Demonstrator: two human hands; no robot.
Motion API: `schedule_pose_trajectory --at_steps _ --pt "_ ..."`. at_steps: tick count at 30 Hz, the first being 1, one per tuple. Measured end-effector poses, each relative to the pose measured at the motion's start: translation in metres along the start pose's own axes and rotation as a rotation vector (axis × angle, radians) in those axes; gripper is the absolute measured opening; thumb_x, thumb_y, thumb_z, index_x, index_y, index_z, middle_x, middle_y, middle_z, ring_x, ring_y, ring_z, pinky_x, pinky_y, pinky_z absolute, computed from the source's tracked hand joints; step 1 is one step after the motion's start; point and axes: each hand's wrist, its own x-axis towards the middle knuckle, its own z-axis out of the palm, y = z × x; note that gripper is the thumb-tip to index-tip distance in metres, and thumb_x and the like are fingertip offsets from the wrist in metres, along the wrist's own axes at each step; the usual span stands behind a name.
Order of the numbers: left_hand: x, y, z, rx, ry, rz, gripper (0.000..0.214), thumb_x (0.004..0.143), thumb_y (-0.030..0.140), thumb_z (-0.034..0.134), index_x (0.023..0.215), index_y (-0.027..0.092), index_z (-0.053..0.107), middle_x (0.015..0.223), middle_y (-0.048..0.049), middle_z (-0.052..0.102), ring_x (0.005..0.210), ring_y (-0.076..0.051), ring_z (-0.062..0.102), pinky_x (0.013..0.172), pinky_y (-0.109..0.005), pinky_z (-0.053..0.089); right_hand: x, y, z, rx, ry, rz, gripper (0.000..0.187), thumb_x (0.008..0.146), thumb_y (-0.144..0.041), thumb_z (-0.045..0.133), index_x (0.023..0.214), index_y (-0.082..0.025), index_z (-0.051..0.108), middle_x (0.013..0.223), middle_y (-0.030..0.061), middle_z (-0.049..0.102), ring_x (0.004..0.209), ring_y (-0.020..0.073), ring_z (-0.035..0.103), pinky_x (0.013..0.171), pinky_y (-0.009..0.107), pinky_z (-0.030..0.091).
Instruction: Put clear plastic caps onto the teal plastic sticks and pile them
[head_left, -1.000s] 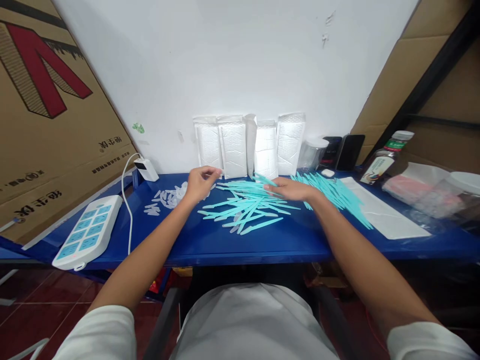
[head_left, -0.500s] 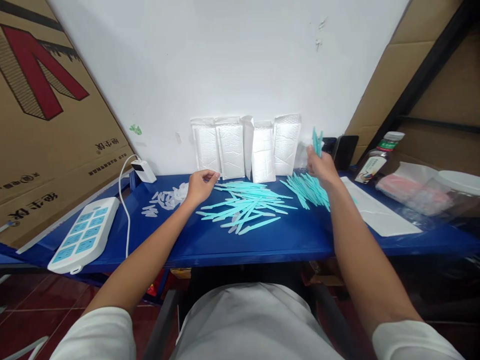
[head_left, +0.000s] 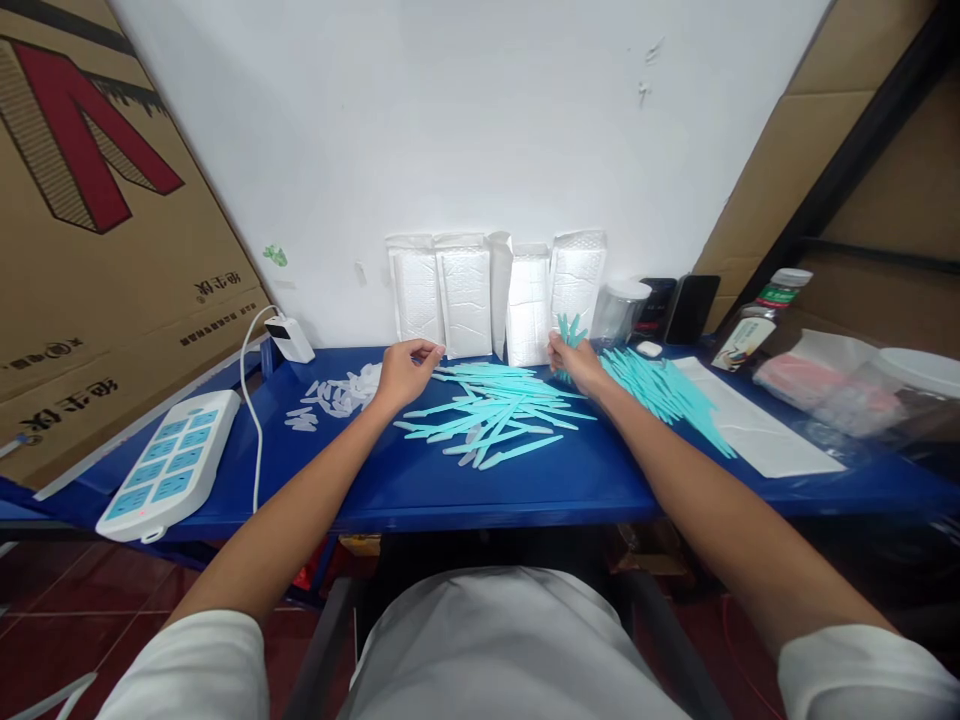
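Right hand (head_left: pixel 576 362) grips teal sticks (head_left: pixel 572 328) (the carton (head_left: pixel 150 262) shows Chinese characters (head_left: pixel 220 287)).

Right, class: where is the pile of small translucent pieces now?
In the head view, the pile of small translucent pieces lies left of centre on the blue table, between the white cable and the left hand.

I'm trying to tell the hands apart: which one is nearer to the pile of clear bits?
Left. The left hand is beside the clear bits, at their right edge; the right hand, holding teal sticks, is much farther right.
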Motion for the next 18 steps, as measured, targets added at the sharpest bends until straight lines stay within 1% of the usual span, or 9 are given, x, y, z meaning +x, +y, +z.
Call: schedule_pose_trajectory --at_steps 1,3,6,8,10,12,15,17,18 --pt "0.000 0.000 0.000 0.001 0.000 0.004 0.034 0.093 0.048 0.066 0.087 0.017 0.081 0.081 -0.0062 0.079 0.076 -0.022 0.071 0.069 -0.030 0.052 0.001 0.003 0.001 -0.013 0.002 0.009 0.063 0.079 -0.081 0.073 0.071 -0.023 0.050 0.051 -0.0072 0.034 0.048 0.0097 0.035 0.047 0.025 0.041" --pt "0.000 0.001 0.000 0.003 -0.001 0.007 0.035 0.093 0.048 0.067 0.088 0.017 0.081 0.081 -0.0062 0.079 0.076 -0.021 0.071 0.070 -0.031 0.052 0.003 0.005 0.000 -0.021 -0.004 0.038 0.061 0.082 -0.080 0.071 0.073 -0.024 0.050 0.052 -0.0083 0.031 0.047 0.0091 0.030 0.043 0.024 0.033" --pt "0.000 0.002 0.000 0.005 -0.002 0.004 0.036 0.092 0.049 0.067 0.089 0.017 0.081 0.081 -0.0062 0.079 0.076 -0.021 0.071 0.069 -0.031 0.052 0.004 0.003 -0.003 -0.023 -0.012 0.065 0.059 0.082 -0.077 0.072 0.074 -0.024 0.048 0.053 -0.0090 0.029 0.046 0.0088 0.026 0.041 0.024 0.024" --pt "0.000 0.003 0.001 0.004 -0.008 0.006 0.036 0.092 0.050 0.068 0.089 0.017 0.081 0.081 -0.0062 0.079 0.076 -0.022 0.071 0.069 -0.031 0.052 0.004 0.000 -0.005 -0.049 0.000 0.065 0.058 0.083 -0.077 0.070 0.074 -0.025 0.046 0.053 -0.0087 0.029 0.046 0.0096 0.026 0.042 0.025 0.024" --pt "-0.001 0.004 0.000 0.002 -0.014 0.008 0.037 0.092 0.051 0.068 0.089 0.017 0.081 0.081 -0.0064 0.079 0.076 -0.022 0.071 0.069 -0.031 0.052 0.004 -0.003 -0.008 -0.129 0.025 0.059 0.058 0.087 -0.080 0.062 0.075 -0.026 0.043 0.053 -0.0073 0.031 0.047 0.0117 0.031 0.044 0.026 0.028" --pt "-0.001 0.005 0.000 -0.001 -0.020 0.006 0.037 0.092 0.051 0.068 0.089 0.017 0.081 0.081 -0.0066 0.079 0.076 -0.022 0.071 0.070 -0.031 0.052 0.004 -0.008 -0.012 -0.306 0.081 0.033 0.057 0.092 -0.081 0.052 0.077 -0.026 0.046 0.054 -0.0032 0.040 0.051 0.0162 0.042 0.049 0.029 0.037" --pt "-0.002 0.007 0.000 -0.008 -0.029 0.004 0.037 0.092 0.051 0.068 0.089 0.017 0.081 0.082 -0.0068 0.079 0.076 -0.022 0.071 0.071 -0.032 0.052 0.004 -0.014 -0.021 -0.731 0.143 -0.003 0.055 0.102 -0.069 0.041 0.081 -0.022 0.058 0.067 0.0089 0.063 0.075 0.0265 0.064 0.067 0.034 0.050" --pt "-0.002 0.008 -0.001 -0.010 -0.034 0.011 0.037 0.093 0.051 0.068 0.089 0.017 0.081 0.082 -0.0066 0.079 0.077 -0.022 0.072 0.071 -0.031 0.052 0.003 -0.017 -0.028 -1.003 0.109 0.026 0.054 0.106 -0.056 0.037 0.085 -0.016 0.067 0.085 0.0182 0.073 0.094 0.0324 0.070 0.081 0.036 0.051" --pt "-0.003 0.009 -0.001 -0.010 -0.036 0.017 0.037 0.093 0.051 0.068 0.090 0.017 0.081 0.083 -0.0064 0.079 0.078 -0.022 0.072 0.071 -0.031 0.052 0.003 -0.018 -0.030 -1.114 0.080 0.049 0.054 0.107 -0.051 0.037 0.089 -0.013 0.070 0.094 0.0227 0.075 0.100 0.0349 0.071 0.085 0.038 0.050"
